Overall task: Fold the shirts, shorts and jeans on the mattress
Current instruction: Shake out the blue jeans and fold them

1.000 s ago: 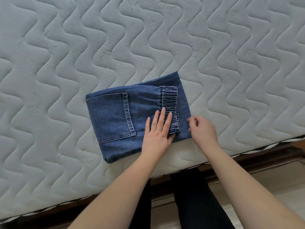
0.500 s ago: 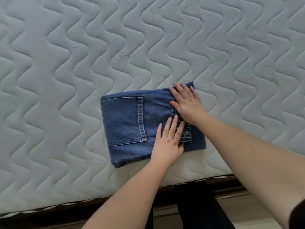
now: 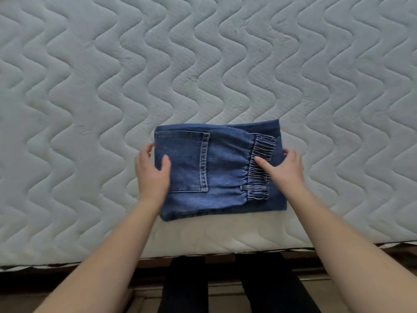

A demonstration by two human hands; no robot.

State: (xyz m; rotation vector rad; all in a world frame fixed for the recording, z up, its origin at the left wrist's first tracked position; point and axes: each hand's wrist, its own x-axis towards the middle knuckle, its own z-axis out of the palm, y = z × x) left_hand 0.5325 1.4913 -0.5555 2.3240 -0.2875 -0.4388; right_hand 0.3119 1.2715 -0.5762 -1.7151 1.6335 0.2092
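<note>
Now: folded jeans (image 3: 222, 170) flat on mattress (image 3: 90, 109), near front edge, centre. Denim judged thick, soft, moderately heavy; stack may slump, so best taken at both short sides, fingers underneath. Left hand (image 3: 153, 175) grips left side, thumb on pocket, fingers curled round edge. Right hand (image 3: 283, 169) grips right side, thumb on elastic waistband (image 3: 260, 168).

Soft, even daylight — no glare. Faint shadows under left hand (image 3: 153, 175) and right hand (image 3: 283, 169), darker below both forearms past mattress (image 3: 90, 98) edge. Wide-angle bowing far from hands — slight softness throughout.
</note>
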